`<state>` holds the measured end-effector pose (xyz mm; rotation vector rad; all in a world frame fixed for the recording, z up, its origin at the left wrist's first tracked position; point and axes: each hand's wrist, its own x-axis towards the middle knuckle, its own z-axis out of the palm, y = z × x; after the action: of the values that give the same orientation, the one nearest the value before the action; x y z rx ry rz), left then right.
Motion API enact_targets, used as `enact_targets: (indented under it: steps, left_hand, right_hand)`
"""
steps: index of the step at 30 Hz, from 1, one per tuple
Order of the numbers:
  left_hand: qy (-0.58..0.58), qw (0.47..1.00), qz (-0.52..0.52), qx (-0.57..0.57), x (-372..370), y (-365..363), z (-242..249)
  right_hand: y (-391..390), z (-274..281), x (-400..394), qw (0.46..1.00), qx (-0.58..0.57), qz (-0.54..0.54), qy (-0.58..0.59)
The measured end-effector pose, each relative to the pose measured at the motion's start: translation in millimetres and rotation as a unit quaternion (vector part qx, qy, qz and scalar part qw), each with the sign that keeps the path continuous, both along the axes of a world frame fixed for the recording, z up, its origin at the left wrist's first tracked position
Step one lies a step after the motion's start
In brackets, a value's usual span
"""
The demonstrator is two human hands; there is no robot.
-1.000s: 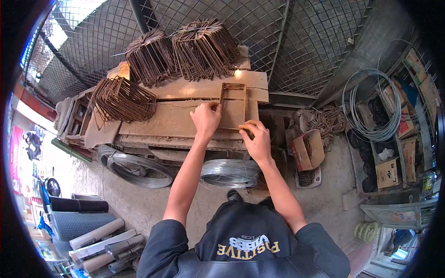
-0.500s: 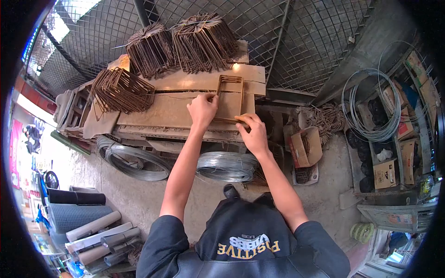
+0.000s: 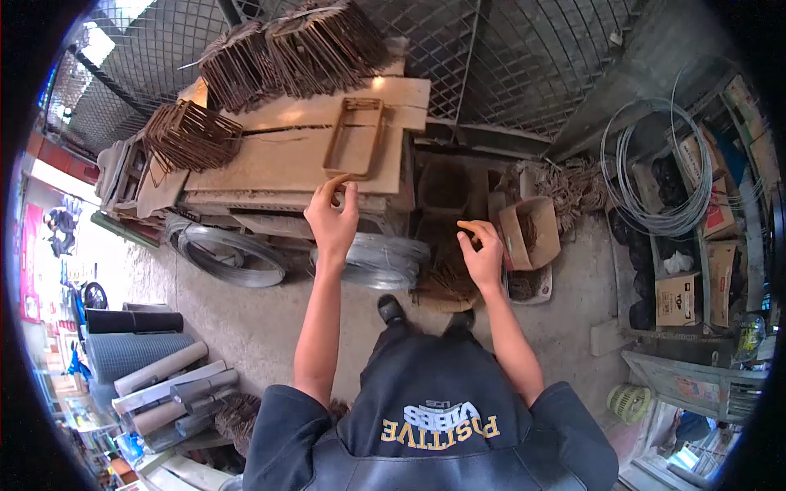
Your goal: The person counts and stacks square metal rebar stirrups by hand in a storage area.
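Observation:
A small stack of rusty rectangular rebar stirrups (image 3: 354,137) lies on the wooden bench (image 3: 270,168). Just below its near end, over the bench's front edge, is my left hand (image 3: 332,219), thumb and forefinger apart with nothing between them. My right hand (image 3: 483,255) hangs in the air right of the bench, beside an open cardboard box (image 3: 532,233); its fingers are loosely bent and apart, and it holds nothing. To the left on the bench stands a bundle of stirrups (image 3: 190,137), and larger tied bundles (image 3: 327,49) sit at the back.
Coils of wire (image 3: 233,255) lean under the bench's front, with another coil (image 3: 377,260) beside them. Wire mesh (image 3: 524,74) closes off the back. A wire coil (image 3: 659,168) hangs at the right shelves. Rolls of mesh (image 3: 139,356) lie on the floor at left.
Both hands have let go of the stirrup stack and drawn back toward me, the right one moving off to the right. The view has shifted, so the bench appears farther left and higher.

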<state>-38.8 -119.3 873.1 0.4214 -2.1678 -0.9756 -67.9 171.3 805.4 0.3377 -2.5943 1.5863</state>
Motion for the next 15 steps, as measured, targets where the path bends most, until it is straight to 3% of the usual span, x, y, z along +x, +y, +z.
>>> enact_targets:
  steps: [15]
  left_hand:
    - [-0.157,0.979,-0.061,0.115,43,180,-110]
  right_hand:
    - [164,-94,11,0.99,0.031,0.002,-0.138]
